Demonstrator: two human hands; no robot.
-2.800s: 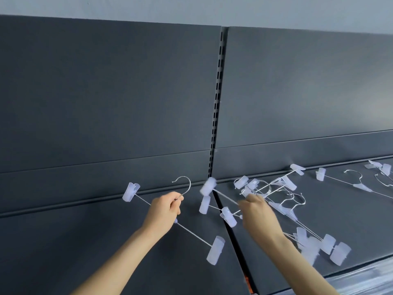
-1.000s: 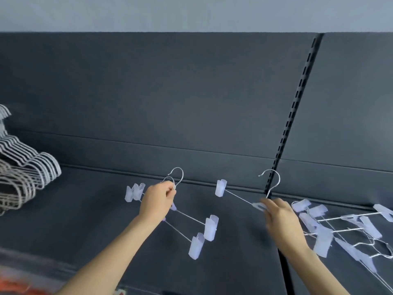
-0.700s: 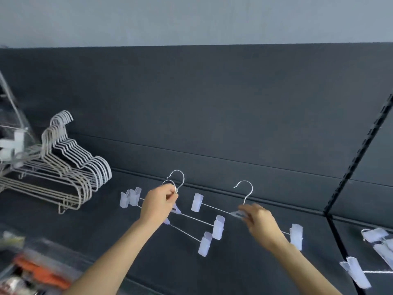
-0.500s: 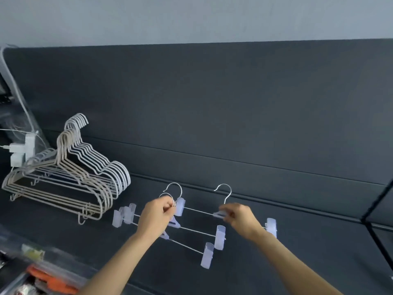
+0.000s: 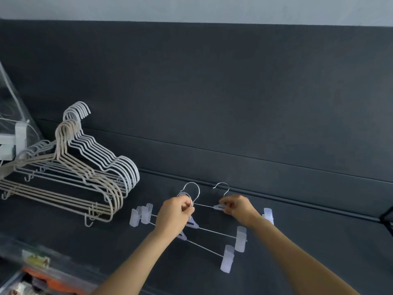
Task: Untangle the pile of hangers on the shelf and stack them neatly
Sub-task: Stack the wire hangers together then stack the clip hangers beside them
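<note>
head view — single camera | looks forward and down, close | onto dark shelf point(image 5: 297, 252)

Dark grey shelf point(image 5: 319, 241) with matching back panel point(image 5: 212, 92). White hangers point(image 5: 127, 169) and beige hangers point(image 5: 59, 145) lie stacked at nine o'clock, hooks toward twelve.
</note>
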